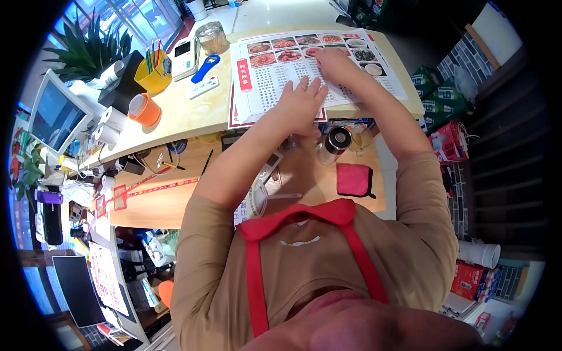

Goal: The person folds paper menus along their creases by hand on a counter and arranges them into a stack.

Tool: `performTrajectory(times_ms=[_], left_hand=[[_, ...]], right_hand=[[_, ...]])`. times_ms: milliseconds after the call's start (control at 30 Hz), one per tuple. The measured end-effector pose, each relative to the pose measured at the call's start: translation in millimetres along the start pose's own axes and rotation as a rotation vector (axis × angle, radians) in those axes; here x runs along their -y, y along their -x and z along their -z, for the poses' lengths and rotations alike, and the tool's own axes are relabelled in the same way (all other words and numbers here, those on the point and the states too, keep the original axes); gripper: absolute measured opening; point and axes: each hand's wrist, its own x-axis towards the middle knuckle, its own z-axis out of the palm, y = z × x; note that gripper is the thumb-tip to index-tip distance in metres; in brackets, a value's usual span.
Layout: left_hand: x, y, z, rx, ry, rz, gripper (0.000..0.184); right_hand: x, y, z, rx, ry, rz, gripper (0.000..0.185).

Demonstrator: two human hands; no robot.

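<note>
A large printed menu sheet [260, 96] with rows of dish photos lies on the raised counter [193, 120]. My left hand [300, 105] rests on its lower middle near the counter's front edge, with the fingers spread. Farther up, my right hand [336, 65] touches the sheet beside the dish pictures, its fingers bent down onto the paper; whether they pinch anything is too unclear to tell. Below the counter edge, under my left hand, stands a glass bottle with a dark lid [339, 138]. A red cloth [353, 180] lies on the lower desk.
On the counter's left are a blue bottle opener [205, 68], a white card terminal [184, 58], a toothpick jar [212, 38], a yellow pen cup [153, 73] and an orange cup [144, 110]. A monitor [58, 111] stands farther left. Green boxes [439, 99] are stacked at the right.
</note>
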Motion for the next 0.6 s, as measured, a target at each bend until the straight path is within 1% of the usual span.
performTrajectory(times_ms=[67, 167, 267, 300, 400, 433, 533, 600], left_hand=[[-2, 1, 1, 0.004, -0.005, 0.005, 0.099], [-3, 1, 5, 0.032, -0.014, 0.008, 0.100], [0, -1, 4, 0.036, -0.023, 0.008, 0.100], [0, 0, 3, 0.037, -0.027, 0.002, 0.100], [-2, 0, 3, 0.032, -0.025, 0.006, 0.100], [-2, 1, 3, 0.035, -0.021, -0.001, 0.100], [1, 0, 4, 0.036, -0.031, 0.004, 0.100], [-2, 0, 4, 0.046, -0.040, 0.014, 0.100]], right_hand=[[5, -4, 11, 0.005, -0.081, -0.069, 0.010], [10, 0, 44, 0.345, -0.127, 0.018, 0.016], [24, 2, 38, 0.262, 0.086, 0.008, 0.016], [14, 0, 16, 0.071, 0.050, -0.030, 0.016], [-5, -9, -7, -0.101, 0.002, -0.095, 0.011], [-4, -10, -3, -0.016, -0.028, -0.124, 0.011], [12, 0, 26, 0.198, -0.134, 0.009, 0.011], [8, -3, 5, 0.045, -0.010, 0.000, 0.011]])
